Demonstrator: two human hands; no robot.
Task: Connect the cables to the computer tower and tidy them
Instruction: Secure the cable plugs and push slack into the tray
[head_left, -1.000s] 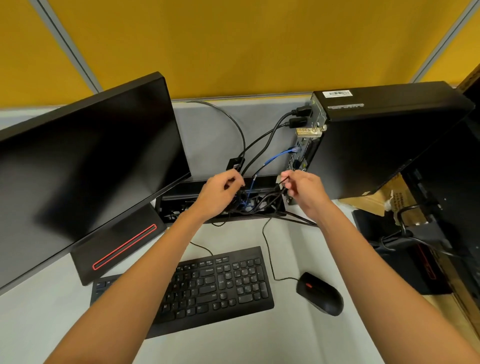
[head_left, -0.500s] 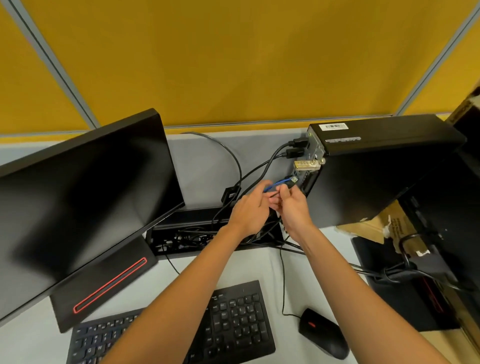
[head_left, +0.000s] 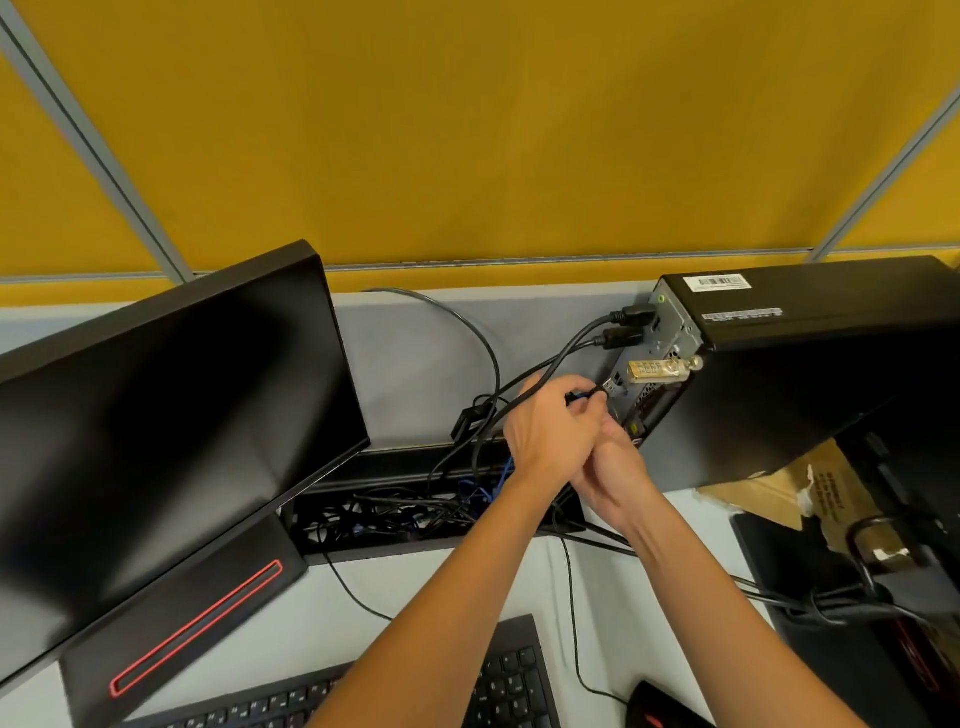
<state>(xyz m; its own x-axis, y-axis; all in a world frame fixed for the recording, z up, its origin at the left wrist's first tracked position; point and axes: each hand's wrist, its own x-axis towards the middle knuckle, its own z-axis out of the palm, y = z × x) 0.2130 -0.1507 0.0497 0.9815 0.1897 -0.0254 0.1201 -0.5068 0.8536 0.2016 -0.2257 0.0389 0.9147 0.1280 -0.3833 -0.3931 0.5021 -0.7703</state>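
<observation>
Pinching a black cable plug (head_left: 597, 393) at the tower's rear panel (head_left: 631, 384), both hands (head_left: 553, 431) curl together

A yellow partition wall (head_left: 467, 130) with grey metal strips (head_left: 93, 150) backs the pale desk (head_left: 415, 343).

Single head-worn wide-angle view, looking forward and down over desk (head_left: 415, 364) toward yellow partition (head_left: 493, 130). Close range: forearms enter from bottom edge, computer tower (head_left: 805, 374) rear panel at right, monitor (head_left: 156, 415) at left.
</observation>
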